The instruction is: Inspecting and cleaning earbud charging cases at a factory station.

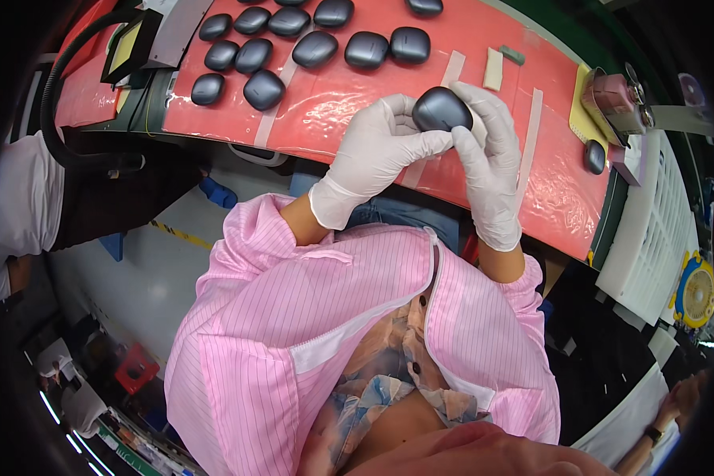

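Note:
Both of my hands wear thin white gloves and are raised over the near edge of the red-covered bench. Between them is a glossy dark grey earbud case (442, 109), rounded like a pebble. My left hand (377, 151) grips its left side, thumb along the lower edge. On the right side, my right hand (490, 151) closes around it with thumb and fingers. Something white shows beside the case within the right hand; what it is I cannot make out. Several similar cases (315, 49) lie spread over the far left and middle of the bench.
Pale tape strips (531, 143) cross the red cover (563, 198). A cream block (493, 70) and a small green piece (512, 55) lie beyond my right hand. At right are a yellow pad (581, 103), another dark case (594, 156) and a small yellow fan (696, 292). A black flexible hose (49, 103) arches at left.

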A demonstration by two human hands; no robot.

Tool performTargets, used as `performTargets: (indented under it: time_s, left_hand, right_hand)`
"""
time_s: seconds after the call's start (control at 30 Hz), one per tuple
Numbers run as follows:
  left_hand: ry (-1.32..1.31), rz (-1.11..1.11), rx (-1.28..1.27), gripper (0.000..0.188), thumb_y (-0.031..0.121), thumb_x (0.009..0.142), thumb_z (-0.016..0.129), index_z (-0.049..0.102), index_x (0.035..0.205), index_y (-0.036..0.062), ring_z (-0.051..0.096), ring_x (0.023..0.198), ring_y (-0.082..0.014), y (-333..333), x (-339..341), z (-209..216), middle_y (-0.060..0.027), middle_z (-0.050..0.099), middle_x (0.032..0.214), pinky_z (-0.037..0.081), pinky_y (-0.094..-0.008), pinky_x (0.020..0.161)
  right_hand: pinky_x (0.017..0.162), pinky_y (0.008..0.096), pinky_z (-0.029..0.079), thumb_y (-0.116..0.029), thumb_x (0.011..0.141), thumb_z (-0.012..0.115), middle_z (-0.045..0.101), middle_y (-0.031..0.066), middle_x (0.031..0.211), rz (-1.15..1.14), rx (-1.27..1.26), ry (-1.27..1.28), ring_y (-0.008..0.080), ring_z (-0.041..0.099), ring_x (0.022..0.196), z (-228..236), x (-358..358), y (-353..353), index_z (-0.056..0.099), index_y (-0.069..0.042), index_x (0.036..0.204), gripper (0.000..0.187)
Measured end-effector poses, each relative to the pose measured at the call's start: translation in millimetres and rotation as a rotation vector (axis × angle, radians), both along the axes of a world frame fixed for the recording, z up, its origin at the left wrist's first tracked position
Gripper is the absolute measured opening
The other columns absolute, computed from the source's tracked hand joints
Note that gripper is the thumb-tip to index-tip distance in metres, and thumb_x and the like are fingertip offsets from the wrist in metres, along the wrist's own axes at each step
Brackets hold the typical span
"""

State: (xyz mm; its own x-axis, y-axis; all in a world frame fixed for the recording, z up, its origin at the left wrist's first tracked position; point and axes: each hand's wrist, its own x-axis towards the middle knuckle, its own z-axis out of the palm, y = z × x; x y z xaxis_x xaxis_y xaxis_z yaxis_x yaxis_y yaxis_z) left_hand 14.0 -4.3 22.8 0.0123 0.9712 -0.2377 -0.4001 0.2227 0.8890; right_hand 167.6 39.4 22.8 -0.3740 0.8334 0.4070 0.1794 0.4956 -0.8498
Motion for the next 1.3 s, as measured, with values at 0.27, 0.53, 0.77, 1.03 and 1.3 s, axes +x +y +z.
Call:
performTargets:
  time_s: [0.27, 0.53, 0.77, 1.03, 1.3]
  left_hand:
    - [0.119, -0.078, 0.159, 0.049, 0.009, 0.079, 0.07, 0.045, 0.12, 0.0001, 0.056, 0.102, -0.0163, -30, 2, -5, -0.0084, 0.056, 0.108, 0.052, -0.0307, 0.081]
    - [-0.344, -0.452, -0.173, 0.051, 0.036, 0.088, 0.055, 0.049, 0.123, -0.0011, 0.062, 0.089, -0.0151, -62, -72, -24, -0.0094, 0.062, 0.101, 0.047, -0.0194, 0.059]
    - [-0.837, 0.625, -0.372, 0.054, 0.042, 0.085, 0.06, 0.053, 0.112, -0.0052, 0.061, 0.085, -0.0268, -138, -253, -140, -0.0181, 0.061, 0.104, 0.049, -0.0299, 0.061]
    - [0.091, 1.328, -0.225, 0.046, 0.034, 0.084, 0.064, 0.051, 0.119, 0.0075, 0.055, 0.083, -0.0214, -147, -453, -211, -0.0135, 0.057, 0.1, 0.051, -0.0352, 0.077]
    - [-0.729, 0.7, -0.257, 0.053, 0.04, 0.085, 0.061, 0.054, 0.113, -0.0052, 0.06, 0.09, -0.0269, -151, -359, -163, -0.0152, 0.06, 0.1, 0.054, -0.0345, 0.074]
  right_hand:
    - [0.078, 0.0275, 0.048, -0.026, 0.1, 0.038, 0.065, 0.0087, 0.09, -0.234, -0.372, 0.319, 0.0164, 0.061, 0.085, -22, -10, -18, 0.057, 0.001, 0.111, 0.034]
    - [0.082, 0.0333, 0.046, -0.004, 0.082, 0.063, 0.061, 0.0132, 0.1, -0.388, 0.164, -0.299, 0.0254, 0.059, 0.091, -7, 6, 3, 0.057, 0.0, 0.099, 0.019]
    - [0.084, 0.0367, 0.045, -0.01, 0.076, 0.07, 0.06, 0.0136, 0.103, -0.331, 0.474, -0.672, 0.0302, 0.057, 0.096, -26, 15, 20, 0.06, -0.004, 0.104, 0.03]
    - [0.067, 0.0376, 0.045, -0.005, 0.077, 0.066, 0.06, 0.0064, 0.081, -0.169, 0.469, -0.716, 0.0249, 0.058, 0.075, -28, 22, 9, 0.067, -0.01, 0.103, 0.027]
    - [0.06, 0.0262, 0.045, -0.006, 0.084, 0.064, 0.06, 0.0052, 0.078, -0.484, 0.375, -0.372, 0.0103, 0.056, 0.065, 34, 114, 73, 0.068, -0.006, 0.101, 0.018]
